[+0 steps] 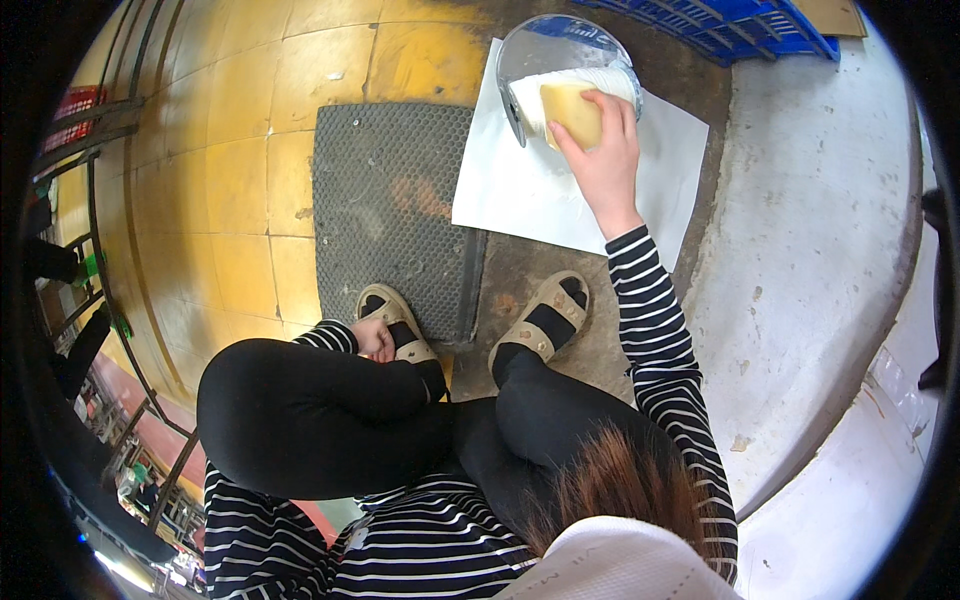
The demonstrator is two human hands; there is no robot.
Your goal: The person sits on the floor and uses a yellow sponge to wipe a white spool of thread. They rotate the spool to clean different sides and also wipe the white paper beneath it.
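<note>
My right hand [610, 160] reaches forward and grips a pale yellow block that looks like a sponge [572, 108], thumb on the near side and fingers over the far edge. The sponge is at the mouth of a clear round tub [525, 65], with white material [610, 82] behind it. I cannot make out whether that white material is a roll or a cloth. Under the tub lies a white sheet [520, 190] on the floor. My left hand [375, 338] hangs beside my left sandal [392, 300], fingers curled in, with nothing visible in them.
A dark textured mat [385, 200] lies left of the sheet, with yellow floor tiles [230, 170] beyond it. A blue plastic crate [740, 30] stands at the far right, near a pale wall [820, 200]. Dark metal railings [95, 210] run along the left.
</note>
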